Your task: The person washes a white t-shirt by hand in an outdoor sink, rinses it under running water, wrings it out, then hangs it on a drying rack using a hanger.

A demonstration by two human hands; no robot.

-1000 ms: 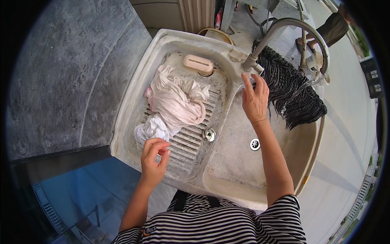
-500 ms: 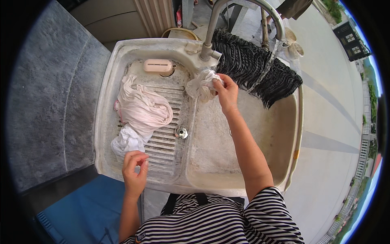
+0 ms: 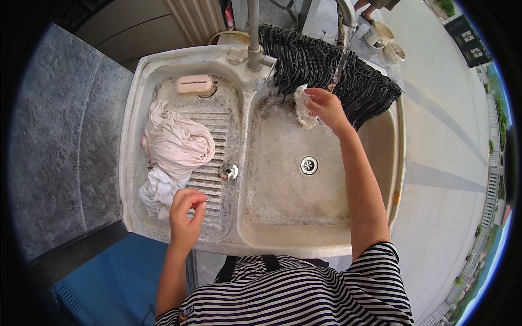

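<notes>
My right hand point(image 3: 328, 108) is closed on a small, crumpled white cloth point(image 3: 303, 110), held by its fingers over the far part of the right basin point(image 3: 283, 201). Water point(image 3: 341, 64) runs from the faucet point(image 3: 254, 54) just beyond that hand. My left hand point(image 3: 186, 217) hovers over the near end of the ribbed washboard point(image 3: 215, 142), fingers loosely curled and nothing visible in them. Beside it lies a bunched white cloth point(image 3: 157, 190), touching a larger pale pink garment point(image 3: 179, 138) on the ribs.
A pale pink soap box or brush-like block point(image 3: 194, 84) sits at the far left of the sink. A black stringy mop head point(image 3: 326, 62) drapes over the back rim. Buckets point(image 3: 379, 35) stand behind it; a grey slab point(image 3: 60, 136) borders the left side.
My right hand has carried the white cloth rightward, away from the divider and into the right basin near the water. My left hand shifted slightly right, and the camera view has moved a little.
</notes>
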